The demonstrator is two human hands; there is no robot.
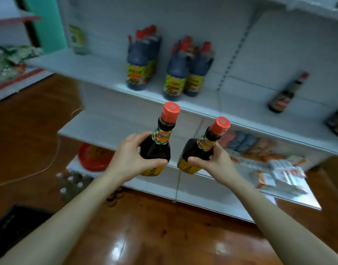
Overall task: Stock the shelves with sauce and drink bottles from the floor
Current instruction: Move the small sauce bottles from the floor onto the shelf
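Here, a white shelving unit (99, 69) is standing on a glossy brown wooden floor (154, 226), carrying big dark red-capped sauce bottles (175, 73). In front of it, in the air, the left hand (132, 157) is grasping a small glossy dark sauce bottle (156, 148). The right hand (217, 161) is gripping a second small dark bottle (193, 150), tilted rightward. Both are wearing orange-red caps and checked neck labels reading "180".

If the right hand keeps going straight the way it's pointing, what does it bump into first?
Probably the front edge of the white shelf: the right hand holds its sauce bottle with the cap aimed there. Depth is hard to judge.
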